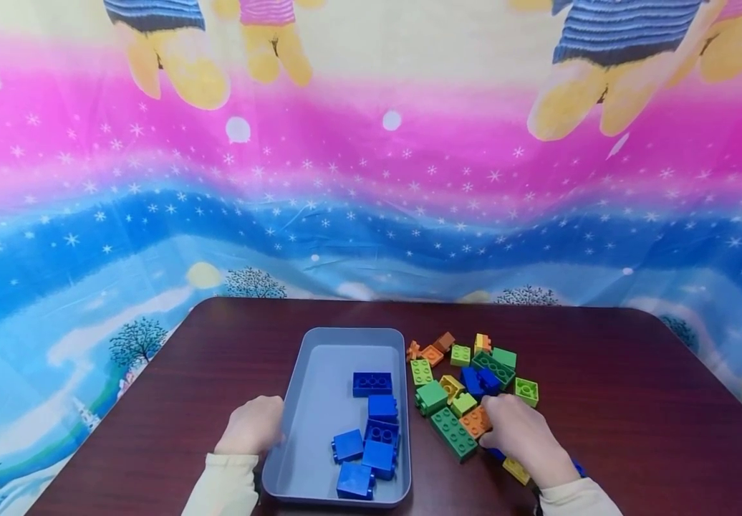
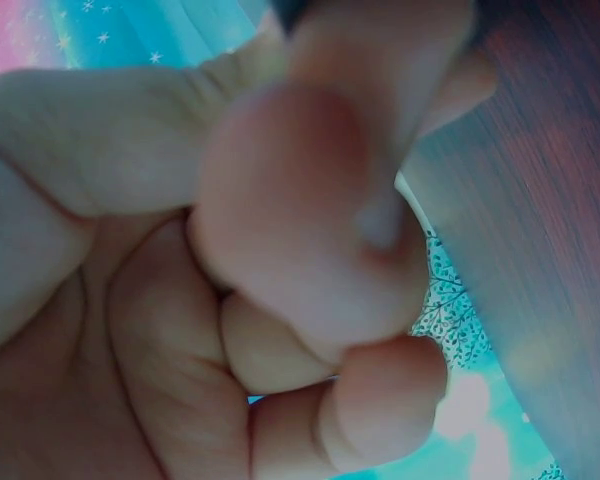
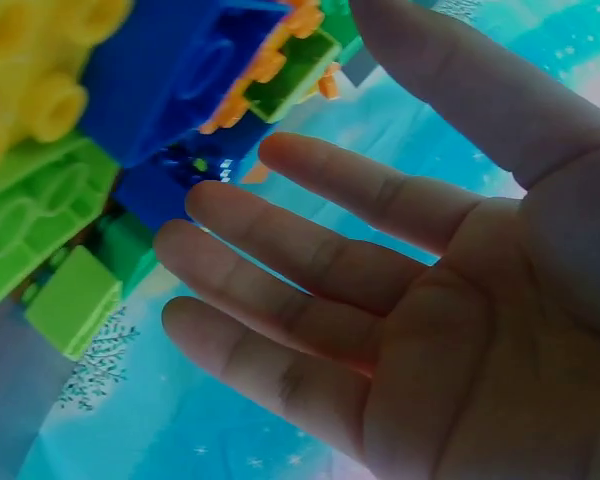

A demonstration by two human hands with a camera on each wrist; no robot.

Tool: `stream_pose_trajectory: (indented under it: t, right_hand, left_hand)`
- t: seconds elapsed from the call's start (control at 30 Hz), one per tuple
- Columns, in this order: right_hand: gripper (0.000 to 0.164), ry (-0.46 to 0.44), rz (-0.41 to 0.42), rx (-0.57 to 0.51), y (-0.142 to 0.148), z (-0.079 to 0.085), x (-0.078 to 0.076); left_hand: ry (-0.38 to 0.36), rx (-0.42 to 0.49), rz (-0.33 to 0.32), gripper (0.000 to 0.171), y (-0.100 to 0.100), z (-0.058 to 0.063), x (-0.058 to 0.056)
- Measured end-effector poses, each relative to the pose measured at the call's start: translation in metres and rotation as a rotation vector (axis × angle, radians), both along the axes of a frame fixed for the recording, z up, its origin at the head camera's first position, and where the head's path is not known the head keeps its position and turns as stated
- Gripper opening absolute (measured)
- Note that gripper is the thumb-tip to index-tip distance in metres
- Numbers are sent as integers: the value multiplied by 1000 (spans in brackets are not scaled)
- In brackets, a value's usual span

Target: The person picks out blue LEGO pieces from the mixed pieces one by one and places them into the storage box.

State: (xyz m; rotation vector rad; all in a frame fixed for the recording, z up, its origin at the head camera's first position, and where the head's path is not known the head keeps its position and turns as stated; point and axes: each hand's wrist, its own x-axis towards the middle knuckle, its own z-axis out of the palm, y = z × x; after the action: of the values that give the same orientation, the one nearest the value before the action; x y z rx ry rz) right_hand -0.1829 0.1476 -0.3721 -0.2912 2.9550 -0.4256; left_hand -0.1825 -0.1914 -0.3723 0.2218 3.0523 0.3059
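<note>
Loosely curled, my left hand [image 1: 251, 426] lies against the left rim of a grey tray [image 1: 319, 358]. In the left wrist view its fingers [image 2: 280, 215] bend toward the palm, and I see nothing inside them. Several blue bricks [image 1: 347, 446] lie along the tray's right side. My right hand [image 1: 526, 437] is over a loose pile of toy bricks, close to an orange brick [image 1: 474, 421]. The right wrist view shows its fingers [image 3: 320, 260] spread and nearly straight, with a blue brick [image 3: 160, 70] and a yellow brick [image 3: 30, 70] beyond their tips. Contact there is unclear.
Green bricks [image 1: 453, 433], a lime brick [image 1: 526, 391] and other orange and yellow ones crowd close to the tray's right wall. More blue bricks [image 1: 479, 381] sit among them. The dark brown table [image 1: 635, 373] ends at a patterned curtain [image 1: 371, 179].
</note>
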Motion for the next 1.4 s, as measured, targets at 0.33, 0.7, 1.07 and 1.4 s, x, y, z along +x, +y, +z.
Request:
stream_pose_trajectory:
  t: [0.33, 0.7, 1.07, 1.4]
  right_hand:
    - [34, -52, -23, -10, 7, -11, -3]
    - [17, 42, -20, -50, 6, -9, -3]
    - [10, 255, 4, -94, -15, 11, 2]
    - [14, 530, 65, -196, -57, 8, 8]
  left_hand:
    - [-6, 13, 3, 17, 0, -2, 1]
    - [-10, 5, 10, 15, 0, -2, 1]
    - [-13, 3, 11, 17, -1, -2, 1]
    - [18, 13, -1, 17, -1, -4, 0]
